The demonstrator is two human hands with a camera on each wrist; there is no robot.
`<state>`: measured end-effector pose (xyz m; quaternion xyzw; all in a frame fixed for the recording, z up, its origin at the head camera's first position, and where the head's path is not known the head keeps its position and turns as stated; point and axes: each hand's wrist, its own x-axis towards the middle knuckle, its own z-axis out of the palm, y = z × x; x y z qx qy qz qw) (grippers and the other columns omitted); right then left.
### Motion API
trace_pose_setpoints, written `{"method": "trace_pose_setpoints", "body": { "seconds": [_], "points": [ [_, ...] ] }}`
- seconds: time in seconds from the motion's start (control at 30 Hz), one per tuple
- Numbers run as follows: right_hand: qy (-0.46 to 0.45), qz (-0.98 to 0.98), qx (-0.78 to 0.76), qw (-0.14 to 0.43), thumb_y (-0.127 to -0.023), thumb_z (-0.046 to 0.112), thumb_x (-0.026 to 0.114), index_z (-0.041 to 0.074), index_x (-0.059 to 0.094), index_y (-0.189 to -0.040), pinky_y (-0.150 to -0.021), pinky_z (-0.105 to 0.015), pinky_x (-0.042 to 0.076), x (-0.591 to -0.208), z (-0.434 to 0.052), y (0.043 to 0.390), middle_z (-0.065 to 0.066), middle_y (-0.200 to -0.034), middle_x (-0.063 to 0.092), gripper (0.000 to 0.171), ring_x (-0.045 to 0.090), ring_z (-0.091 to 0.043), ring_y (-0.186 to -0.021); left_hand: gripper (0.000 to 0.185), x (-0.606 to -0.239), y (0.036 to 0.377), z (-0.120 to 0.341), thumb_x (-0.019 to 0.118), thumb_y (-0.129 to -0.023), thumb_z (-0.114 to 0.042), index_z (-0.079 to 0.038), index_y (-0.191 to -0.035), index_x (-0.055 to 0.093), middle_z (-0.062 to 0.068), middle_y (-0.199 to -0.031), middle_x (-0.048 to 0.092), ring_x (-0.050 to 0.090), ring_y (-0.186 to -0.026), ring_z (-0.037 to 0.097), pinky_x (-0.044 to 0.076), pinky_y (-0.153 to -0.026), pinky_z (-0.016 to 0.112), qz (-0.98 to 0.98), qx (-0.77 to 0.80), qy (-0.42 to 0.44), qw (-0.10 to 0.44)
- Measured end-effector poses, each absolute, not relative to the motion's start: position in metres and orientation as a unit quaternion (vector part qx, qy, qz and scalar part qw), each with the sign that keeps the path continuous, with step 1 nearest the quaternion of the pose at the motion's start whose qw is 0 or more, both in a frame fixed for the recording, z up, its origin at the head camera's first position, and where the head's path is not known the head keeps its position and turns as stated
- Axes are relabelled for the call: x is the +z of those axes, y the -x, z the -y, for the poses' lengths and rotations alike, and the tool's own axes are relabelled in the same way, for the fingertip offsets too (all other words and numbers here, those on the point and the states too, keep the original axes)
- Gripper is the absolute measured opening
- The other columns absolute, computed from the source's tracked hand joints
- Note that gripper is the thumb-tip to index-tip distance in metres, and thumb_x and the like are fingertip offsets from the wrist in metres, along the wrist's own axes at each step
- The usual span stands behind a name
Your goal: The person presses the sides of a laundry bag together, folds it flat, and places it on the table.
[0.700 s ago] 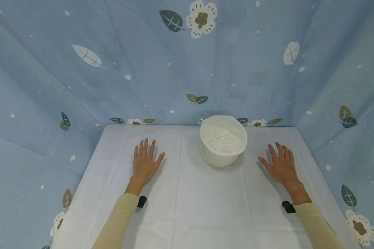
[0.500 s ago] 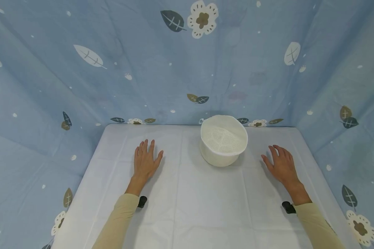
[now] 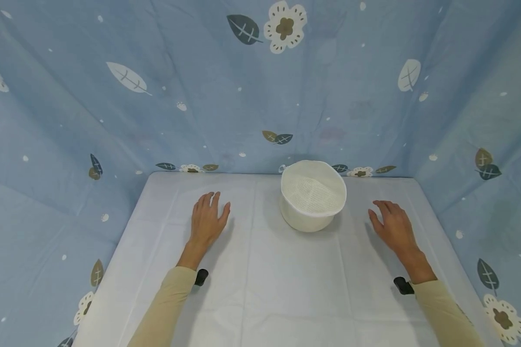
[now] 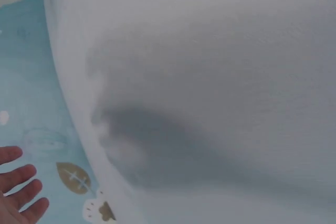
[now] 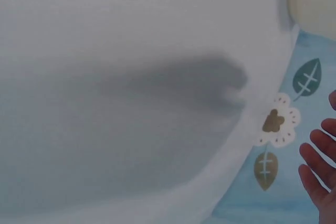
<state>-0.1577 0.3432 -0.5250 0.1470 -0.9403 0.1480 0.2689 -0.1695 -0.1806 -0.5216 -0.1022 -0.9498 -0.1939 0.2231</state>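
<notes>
Nothing started yet: left hand (image 3: 207, 220) and right hand (image 3: 393, 226) hover released and empty, flanking the untouched basket (image 3: 313, 195) near the tabletop's (image 3: 260, 289) far edge.

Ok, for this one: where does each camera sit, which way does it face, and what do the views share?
Head: worn on the head, looking forward and down at the white table, the basket, left hand and right hand, both sleeves.
Left wrist: looks along the table; fingertips at bottom left.
Right wrist: same on its side; fingertips at right.
Shared: all three show the table and the blue leaf-print cloth; both wrist views catch a cream edge in a top corner.
</notes>
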Motion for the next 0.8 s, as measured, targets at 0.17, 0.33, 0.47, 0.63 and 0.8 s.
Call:
{"method": "trace_pose_setpoints", "body": {
  "seconds": [0.17,0.33,0.47,0.63,0.8],
  "points": [
    [-0.136,0.941,0.163,0.262,-0.089,0.002,0.076,-0.012,0.066,-0.113,-0.077,-0.062,0.053,-0.515,-0.34,0.159,-0.032,-0.106,0.066,0.029,0.064,-0.05,-0.091,0.047,-0.514,0.171,0.173,0.064,-0.101,-0.029,0.009,-0.129,0.063,0.03,-0.124,0.063,0.058,-0.115,0.048,0.051,-0.093,0.058,0.941,-0.208,0.11,0.244],
    [-0.12,0.941,0.184,0.256,-0.091,0.002,0.074,-0.011,0.066,-0.115,-0.071,-0.06,0.055,-0.507,-0.337,0.159,-0.03,-0.104,0.067,0.028,0.065,-0.045,-0.087,0.044,-0.51,0.174,0.163,0.065,-0.101,-0.027,0.01,-0.126,0.065,0.03,-0.119,0.064,0.06,-0.11,0.047,0.053,-0.089,0.056,0.933,-0.221,0.122,0.256],
    [-0.109,0.944,0.189,0.248,-0.093,0.004,0.073,-0.01,0.066,-0.117,-0.071,-0.059,0.056,-0.502,-0.333,0.16,-0.029,-0.106,0.067,0.028,0.065,-0.043,-0.088,0.043,-0.508,0.177,0.153,0.065,-0.101,-0.026,0.01,-0.123,0.066,0.03,-0.115,0.065,0.062,-0.106,0.046,0.054,-0.088,0.054,0.926,-0.226,0.133,0.273],
    [-0.107,0.943,0.198,0.244,-0.094,0.005,0.072,-0.01,0.066,-0.117,-0.071,-0.059,0.057,-0.498,-0.328,0.165,-0.029,-0.108,0.067,0.028,0.066,-0.043,-0.09,0.04,-0.505,0.18,0.143,0.066,-0.101,-0.025,0.01,-0.12,0.067,0.029,-0.11,0.067,0.064,-0.101,0.045,0.055,-0.086,0.053,0.918,-0.23,0.147,0.288],
    [-0.101,0.945,0.201,0.238,-0.096,0.006,0.07,-0.009,0.066,-0.118,-0.071,-0.059,0.057,-0.494,-0.322,0.169,-0.029,-0.108,0.067,0.027,0.066,-0.043,-0.091,0.039,-0.501,0.183,0.132,0.066,-0.101,-0.025,0.01,-0.118,0.068,0.027,-0.108,0.068,0.065,-0.098,0.042,0.057,-0.085,0.051,0.914,-0.234,0.155,0.293]
  ]
}}
